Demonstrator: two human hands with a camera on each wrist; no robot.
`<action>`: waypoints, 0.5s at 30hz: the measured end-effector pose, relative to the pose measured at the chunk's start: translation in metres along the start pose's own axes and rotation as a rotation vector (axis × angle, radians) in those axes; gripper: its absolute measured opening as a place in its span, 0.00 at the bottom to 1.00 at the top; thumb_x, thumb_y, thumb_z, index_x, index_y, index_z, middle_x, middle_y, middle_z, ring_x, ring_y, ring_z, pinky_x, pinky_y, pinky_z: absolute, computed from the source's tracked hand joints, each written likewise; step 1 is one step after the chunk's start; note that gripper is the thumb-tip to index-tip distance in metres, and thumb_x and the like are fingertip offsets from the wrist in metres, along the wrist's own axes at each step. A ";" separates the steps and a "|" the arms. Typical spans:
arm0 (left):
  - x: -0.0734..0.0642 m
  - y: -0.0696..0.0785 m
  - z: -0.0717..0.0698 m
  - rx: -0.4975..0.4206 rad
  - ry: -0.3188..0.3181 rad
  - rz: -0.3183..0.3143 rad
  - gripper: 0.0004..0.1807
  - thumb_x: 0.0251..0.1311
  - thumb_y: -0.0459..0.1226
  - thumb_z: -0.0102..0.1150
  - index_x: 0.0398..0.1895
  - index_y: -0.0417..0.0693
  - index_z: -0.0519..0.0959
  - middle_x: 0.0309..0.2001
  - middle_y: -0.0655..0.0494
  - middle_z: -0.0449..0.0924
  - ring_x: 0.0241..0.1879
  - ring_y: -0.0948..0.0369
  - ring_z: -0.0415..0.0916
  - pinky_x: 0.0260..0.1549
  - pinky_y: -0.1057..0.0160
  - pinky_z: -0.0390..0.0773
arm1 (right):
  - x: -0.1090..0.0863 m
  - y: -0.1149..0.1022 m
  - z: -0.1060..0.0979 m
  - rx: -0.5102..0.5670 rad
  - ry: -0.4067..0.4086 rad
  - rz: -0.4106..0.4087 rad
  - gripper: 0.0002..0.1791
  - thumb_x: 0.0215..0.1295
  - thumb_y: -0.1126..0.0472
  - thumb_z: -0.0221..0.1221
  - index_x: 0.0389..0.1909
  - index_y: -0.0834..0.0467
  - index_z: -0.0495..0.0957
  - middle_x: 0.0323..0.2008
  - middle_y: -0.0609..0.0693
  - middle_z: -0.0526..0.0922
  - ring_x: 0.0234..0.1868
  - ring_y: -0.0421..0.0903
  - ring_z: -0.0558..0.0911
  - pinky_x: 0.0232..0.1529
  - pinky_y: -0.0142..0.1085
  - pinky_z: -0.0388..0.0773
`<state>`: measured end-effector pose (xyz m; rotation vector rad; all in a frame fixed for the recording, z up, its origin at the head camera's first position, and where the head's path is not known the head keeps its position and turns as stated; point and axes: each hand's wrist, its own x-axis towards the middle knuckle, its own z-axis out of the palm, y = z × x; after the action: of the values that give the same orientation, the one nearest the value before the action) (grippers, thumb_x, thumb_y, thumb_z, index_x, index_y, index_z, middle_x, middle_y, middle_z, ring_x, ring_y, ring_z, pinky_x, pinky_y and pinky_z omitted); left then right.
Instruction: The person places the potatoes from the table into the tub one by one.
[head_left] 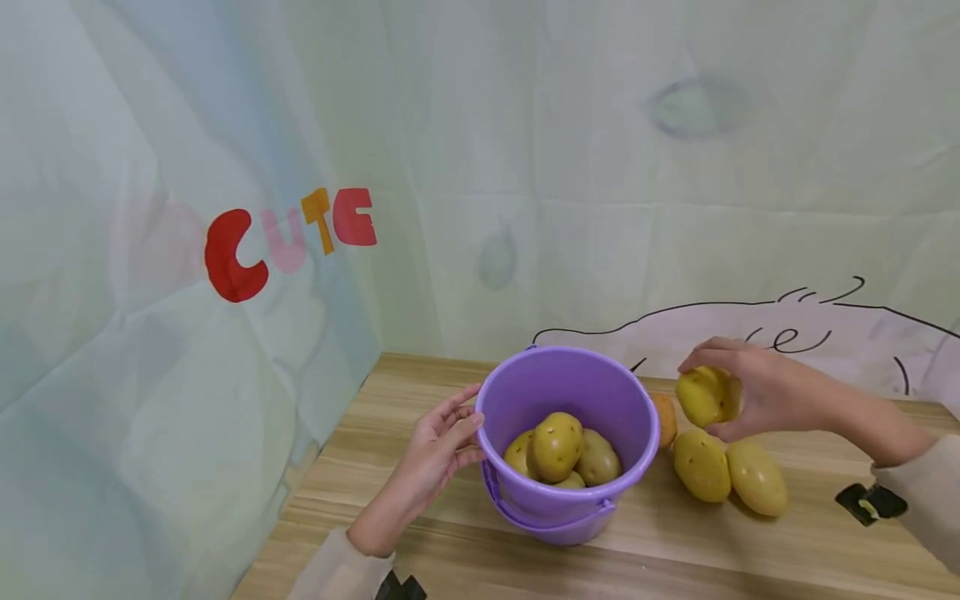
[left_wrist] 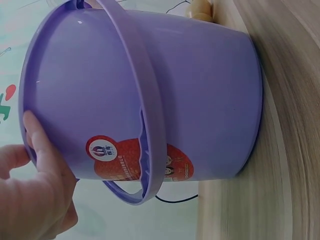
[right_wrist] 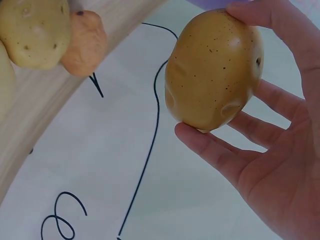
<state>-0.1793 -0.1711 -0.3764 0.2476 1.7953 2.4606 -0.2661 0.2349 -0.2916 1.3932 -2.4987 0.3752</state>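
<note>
A purple bucket (head_left: 600,383) stands upright on the table with several yellow potatoes (head_left: 557,446) inside. My left hand (head_left: 438,442) holds its rim on the left side, thumb at the top edge. In the left wrist view the bucket's handle (left_wrist: 145,80) hangs down against the wall, across a red label (left_wrist: 117,160). To the right of the bucket, my right hand (head_left: 783,396) grips another potato (right_wrist: 215,70) between thumb and fingers, raised above the table.
Two yellow potatoes (head_left: 759,479) lie side by side on the wooden table (head_left: 675,554), right of the bucket. Behind them sits a lumpy orange-brown piece (right_wrist: 86,45), partly hidden by the bucket in the head view. Printed cloth (head_left: 450,167) hangs behind and at the left.
</note>
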 end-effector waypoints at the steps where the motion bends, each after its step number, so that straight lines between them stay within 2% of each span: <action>1: 0.000 0.000 0.000 0.002 0.001 0.000 0.29 0.72 0.30 0.50 0.74 0.35 0.58 0.52 0.42 0.69 0.40 0.59 0.78 0.42 0.66 0.86 | 0.001 -0.001 -0.003 0.006 0.003 -0.002 0.34 0.35 0.56 0.80 0.49 0.55 0.80 0.47 0.42 0.79 0.40 0.37 0.76 0.34 0.31 0.83; 6: 0.000 0.002 0.001 0.014 0.002 -0.009 0.29 0.73 0.30 0.50 0.74 0.35 0.57 0.51 0.43 0.69 0.40 0.60 0.78 0.42 0.66 0.86 | 0.009 -0.003 -0.016 0.047 0.021 -0.029 0.33 0.38 0.59 0.79 0.49 0.56 0.78 0.47 0.44 0.78 0.35 0.34 0.74 0.25 0.26 0.78; 15: 0.000 0.005 0.002 0.026 0.006 -0.027 0.29 0.72 0.30 0.50 0.74 0.35 0.58 0.51 0.43 0.69 0.38 0.62 0.77 0.41 0.66 0.86 | 0.028 -0.016 -0.027 0.037 0.044 -0.070 0.33 0.41 0.55 0.78 0.52 0.55 0.79 0.49 0.44 0.78 0.36 0.34 0.74 0.26 0.26 0.79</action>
<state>-0.1792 -0.1709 -0.3715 0.2171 1.8215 2.4241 -0.2642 0.2144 -0.2553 1.4656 -2.4130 0.4350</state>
